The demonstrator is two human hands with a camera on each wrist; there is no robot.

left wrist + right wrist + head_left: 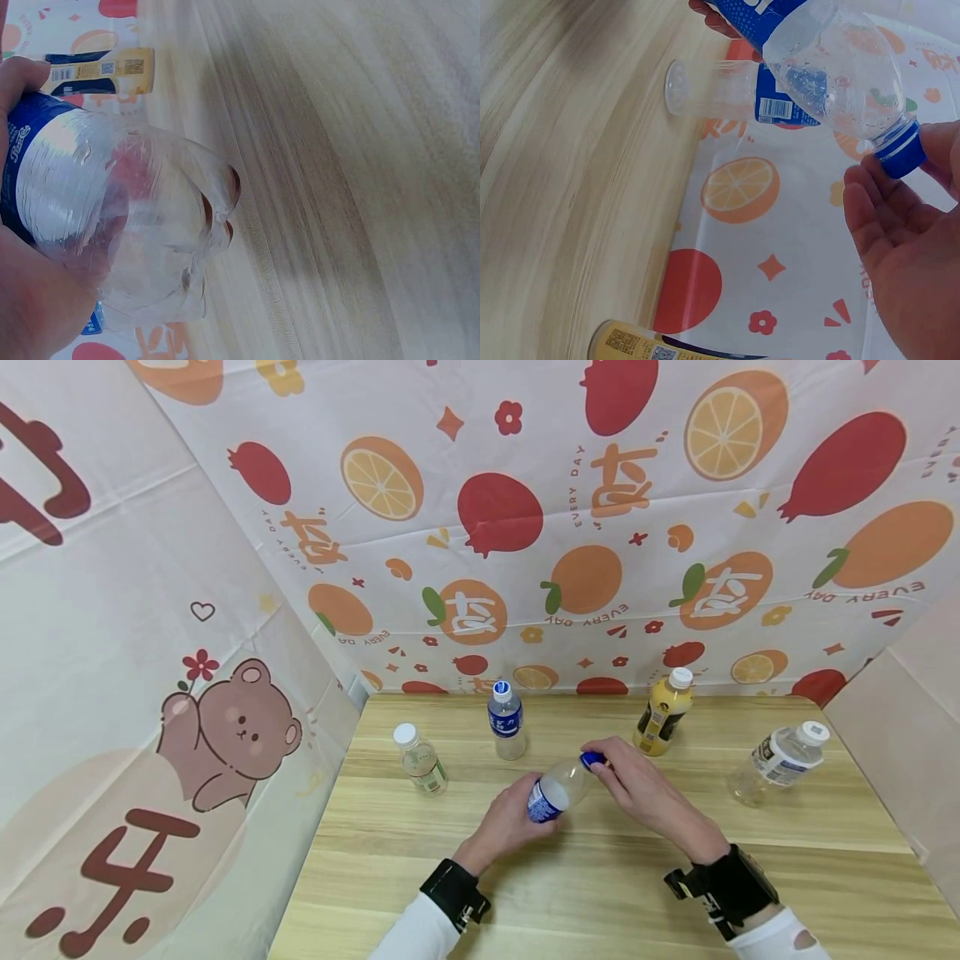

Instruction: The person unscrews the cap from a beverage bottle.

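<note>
My left hand [515, 817] grips a clear plastic bottle [572, 779] round its blue label, and the bottle is tilted with its neck toward the right. In the left wrist view the bottle's base [161, 225] is held off the table. The thumb and fingers of my right hand [637, 785] pinch the blue cap [900, 150], which sits on the bottle's neck. Inside the bottle I see only small droplets in the right wrist view.
On the wooden table [390, 877] stand a white-capped bottle [422, 762] at left, a blue-labelled bottle [506, 727] behind, a yellow bottle [663, 717] at back right and a tilted clear bottle [776, 764] at far right. A fruit-print cloth [420, 543] hangs behind.
</note>
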